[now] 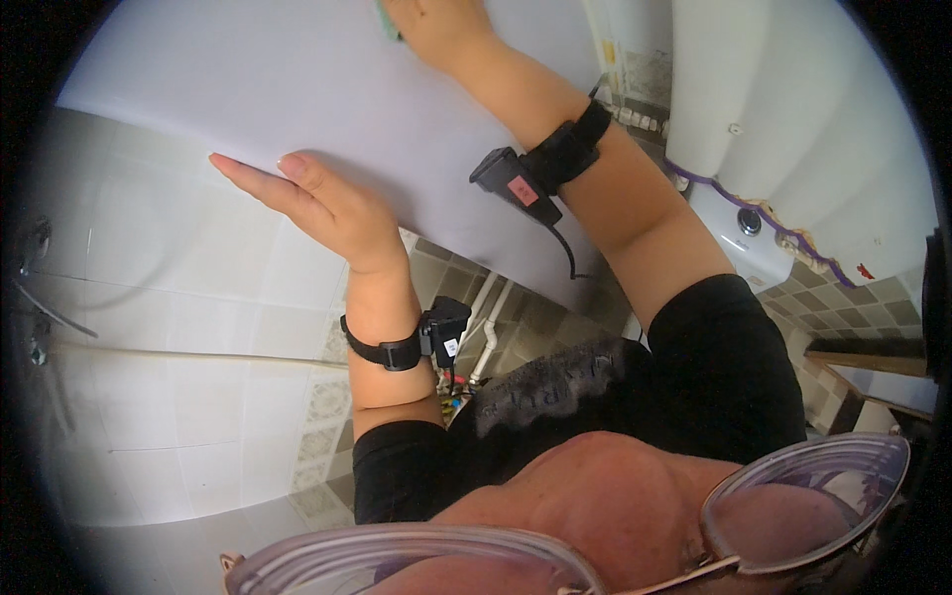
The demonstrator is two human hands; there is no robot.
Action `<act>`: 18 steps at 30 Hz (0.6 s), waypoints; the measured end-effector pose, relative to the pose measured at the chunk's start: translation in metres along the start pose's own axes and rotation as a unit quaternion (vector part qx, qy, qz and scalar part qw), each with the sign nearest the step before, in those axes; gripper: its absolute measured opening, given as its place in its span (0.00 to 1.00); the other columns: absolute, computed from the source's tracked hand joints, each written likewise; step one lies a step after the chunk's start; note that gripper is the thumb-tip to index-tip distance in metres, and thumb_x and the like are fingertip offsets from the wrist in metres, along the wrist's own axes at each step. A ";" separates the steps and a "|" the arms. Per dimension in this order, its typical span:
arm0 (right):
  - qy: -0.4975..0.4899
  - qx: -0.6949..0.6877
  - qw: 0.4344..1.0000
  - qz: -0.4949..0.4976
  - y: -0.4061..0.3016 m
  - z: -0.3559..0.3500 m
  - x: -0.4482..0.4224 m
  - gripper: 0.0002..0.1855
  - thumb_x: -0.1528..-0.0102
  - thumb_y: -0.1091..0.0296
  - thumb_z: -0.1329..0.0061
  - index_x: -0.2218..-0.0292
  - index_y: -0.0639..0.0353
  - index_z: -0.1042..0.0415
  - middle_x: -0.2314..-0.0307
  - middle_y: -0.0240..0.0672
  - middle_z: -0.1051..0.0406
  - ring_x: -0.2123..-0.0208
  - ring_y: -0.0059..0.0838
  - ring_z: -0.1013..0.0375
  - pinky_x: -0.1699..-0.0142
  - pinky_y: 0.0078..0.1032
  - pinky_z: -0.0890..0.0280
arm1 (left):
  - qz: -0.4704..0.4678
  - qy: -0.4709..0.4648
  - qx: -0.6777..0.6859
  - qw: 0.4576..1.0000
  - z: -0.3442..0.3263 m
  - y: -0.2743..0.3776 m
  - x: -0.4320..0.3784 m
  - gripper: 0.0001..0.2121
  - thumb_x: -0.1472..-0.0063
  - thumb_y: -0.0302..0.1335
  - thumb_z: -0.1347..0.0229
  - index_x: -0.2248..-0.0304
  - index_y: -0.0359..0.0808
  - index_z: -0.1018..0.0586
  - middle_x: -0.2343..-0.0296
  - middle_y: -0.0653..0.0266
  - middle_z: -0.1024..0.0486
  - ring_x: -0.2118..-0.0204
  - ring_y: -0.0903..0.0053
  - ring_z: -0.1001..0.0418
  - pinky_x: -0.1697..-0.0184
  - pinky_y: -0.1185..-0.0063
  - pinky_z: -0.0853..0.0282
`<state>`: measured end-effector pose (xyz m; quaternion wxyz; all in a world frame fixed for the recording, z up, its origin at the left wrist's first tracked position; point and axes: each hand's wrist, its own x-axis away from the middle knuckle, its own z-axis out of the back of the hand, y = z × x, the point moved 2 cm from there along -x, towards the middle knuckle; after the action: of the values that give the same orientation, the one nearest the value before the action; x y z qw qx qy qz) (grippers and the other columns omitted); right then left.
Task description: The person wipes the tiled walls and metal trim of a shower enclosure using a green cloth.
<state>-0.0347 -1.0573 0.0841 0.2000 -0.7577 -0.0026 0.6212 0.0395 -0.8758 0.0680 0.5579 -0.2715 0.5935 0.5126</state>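
A large smooth white panel (297, 82) fills the upper part of the view. At the top edge, my right hand (446, 30) presses a green cloth or sponge (389, 22) against it; the fingertips and most of the green piece are cut off. My left hand (338, 216) lies at the panel's lower edge, fingers stretched out and thumb apart, with nothing visible in it. Whether it bears on the edge or only touches it, I cannot tell. Each forearm wears a black strap with a small black device (446, 327).
White wall tiles (178, 312) with a pale hose (223, 355) are on the left. White pipes (491, 320) run below the panel. At right hangs a white cover with purple trim (788, 111) over a white appliance with a round knob (750, 221). Metal fittings (639, 119) sit beside the panel.
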 end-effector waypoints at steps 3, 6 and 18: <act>0.008 -0.008 1.000 -0.022 0.027 0.000 0.007 0.30 0.40 0.62 0.64 0.38 0.55 0.50 0.41 0.52 0.50 0.39 0.51 0.52 0.36 0.47 0.62 | 0.001 0.005 -0.007 1.000 0.000 -0.001 0.001 0.32 0.31 0.40 0.65 0.39 0.23 0.58 0.39 0.41 0.61 0.36 0.58 0.59 0.35 0.69 0.62; -0.001 -0.018 0.998 -0.055 0.050 0.003 0.017 0.30 0.40 0.63 0.65 0.39 0.59 0.51 0.41 0.52 0.50 0.39 0.51 0.52 0.35 0.45 0.61 | 0.003 0.010 -0.023 1.000 0.001 -0.003 0.002 0.32 0.31 0.40 0.64 0.40 0.23 0.58 0.39 0.41 0.61 0.36 0.58 0.59 0.35 0.69 0.61; 0.017 0.043 0.999 0.026 0.041 -0.005 -0.036 0.31 0.39 0.56 0.65 0.38 0.56 0.51 0.41 0.51 0.50 0.38 0.50 0.53 0.36 0.48 0.63 | -0.014 0.020 0.001 1.000 -0.002 -0.011 0.002 0.31 0.31 0.38 0.64 0.40 0.23 0.58 0.39 0.44 0.58 0.37 0.61 0.54 0.36 0.70 0.59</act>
<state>-0.0481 -1.1053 0.1058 0.2158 -0.7589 0.0472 0.6126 0.0477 -0.8806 0.0626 0.5531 -0.2895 0.6015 0.4985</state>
